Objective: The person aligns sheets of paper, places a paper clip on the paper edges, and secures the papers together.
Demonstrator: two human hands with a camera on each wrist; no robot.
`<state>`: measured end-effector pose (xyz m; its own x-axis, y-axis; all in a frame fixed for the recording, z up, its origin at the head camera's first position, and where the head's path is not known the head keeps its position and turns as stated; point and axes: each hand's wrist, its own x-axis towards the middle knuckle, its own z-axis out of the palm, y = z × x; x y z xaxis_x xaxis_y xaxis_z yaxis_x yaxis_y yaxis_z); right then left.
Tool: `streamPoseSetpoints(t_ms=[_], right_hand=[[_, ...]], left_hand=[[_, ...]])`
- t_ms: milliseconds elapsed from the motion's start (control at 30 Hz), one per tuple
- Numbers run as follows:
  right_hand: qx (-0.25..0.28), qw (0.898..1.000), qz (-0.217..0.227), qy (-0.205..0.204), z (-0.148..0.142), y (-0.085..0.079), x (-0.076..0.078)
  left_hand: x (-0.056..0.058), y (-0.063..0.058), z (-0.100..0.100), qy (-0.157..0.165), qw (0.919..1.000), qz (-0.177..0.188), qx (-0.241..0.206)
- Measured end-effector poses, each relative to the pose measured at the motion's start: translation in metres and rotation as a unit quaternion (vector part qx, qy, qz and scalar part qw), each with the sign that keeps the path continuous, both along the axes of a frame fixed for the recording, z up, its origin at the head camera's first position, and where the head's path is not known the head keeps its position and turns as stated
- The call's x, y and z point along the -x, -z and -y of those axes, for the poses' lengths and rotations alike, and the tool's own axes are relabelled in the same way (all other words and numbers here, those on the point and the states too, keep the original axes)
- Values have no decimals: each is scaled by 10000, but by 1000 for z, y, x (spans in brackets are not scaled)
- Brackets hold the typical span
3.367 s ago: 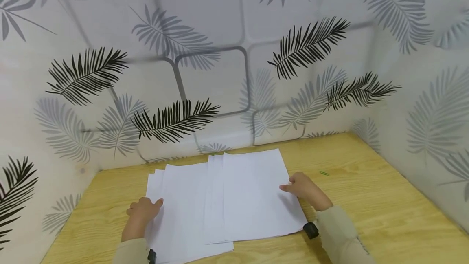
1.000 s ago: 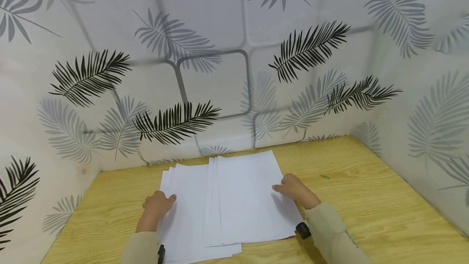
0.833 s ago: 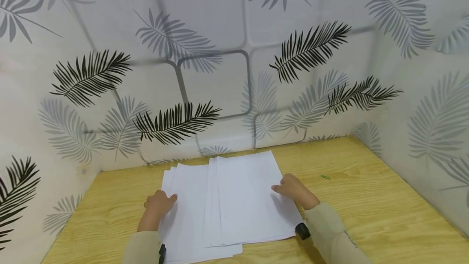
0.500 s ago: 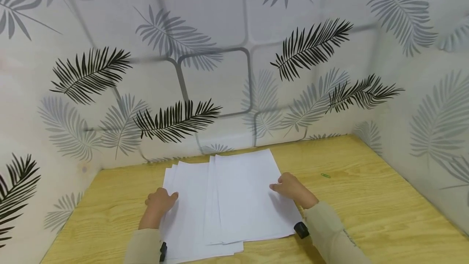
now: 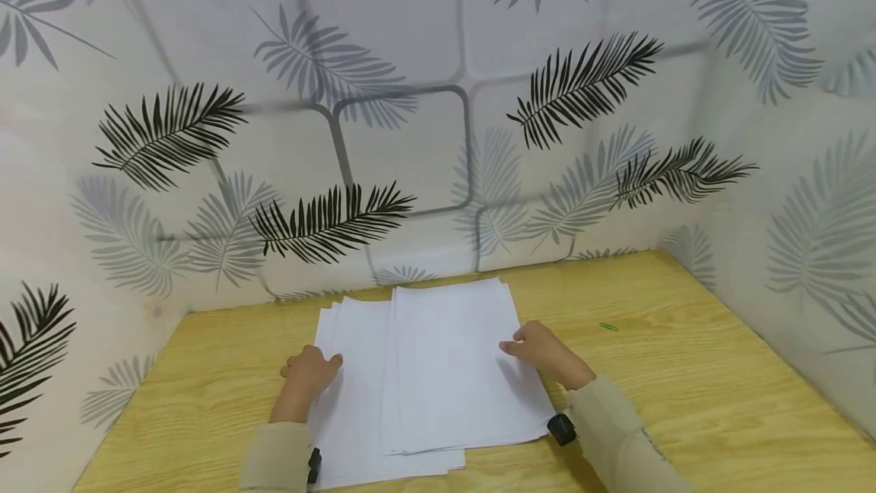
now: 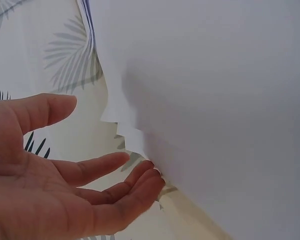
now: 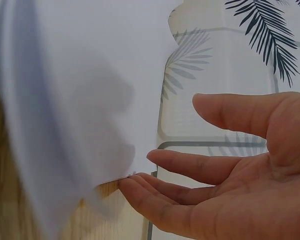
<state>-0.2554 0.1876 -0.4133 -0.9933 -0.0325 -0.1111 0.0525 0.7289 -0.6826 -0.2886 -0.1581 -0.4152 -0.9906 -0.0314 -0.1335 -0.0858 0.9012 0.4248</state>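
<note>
- Your left hand (image 5: 311,373) is staying out of any grip: its fingers are bending softly, its thumb is standing apart, and its fingertips are meeting the outer edge of the left stack of paper (image 5: 359,402).
- Your right hand (image 5: 544,345) is likewise looking released, with the thumb standing away from loosely extended fingers; its fingertips are touching the outer edge of the right stack of paper (image 5: 458,371). How firmly either hand is pressing, you cannot tell from these views.
- Both stacks are lying in front of you on the wooden table (image 5: 698,371), between your two hands.
- The right stack is overlapping the left stack, covering part of its right side, while the left stack's near edge is showing closer to you.
- At the left stack's far left corner, the sheets are fanning out in small steps.
- A green paper clip (image 5: 608,326) is lying on the table to the right of the stacks, beyond your right hand and well apart from the paper.
- You are wearing beige sleeves (image 5: 616,424), and a black device (image 5: 561,429) is sitting at your right wrist.
- Behind the table, a pale wall (image 5: 404,151) is showing grey and black leaf patterns.
</note>
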Motion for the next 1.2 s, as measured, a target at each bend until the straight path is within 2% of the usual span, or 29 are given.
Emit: streamPoseSetpoints(t_ms=[267, 700, 967, 1200], right_hand=[[183, 9998, -96, -76, 2, 2, 1], [209, 9998, -32, 30, 10, -2, 0], [259, 9996, 67, 40, 12, 0, -1], [320, 9993, -111, -164, 12, 0, 0]], left_hand=[[-3, -2, -8, -55, 9999, -45, -148], [-2, 1, -23, -311, 9967, -141, -740], [-3, 2, -30, -290, 9943, -166, -1017], [-2, -1, -38, -232, 9882, -66, -1512]])
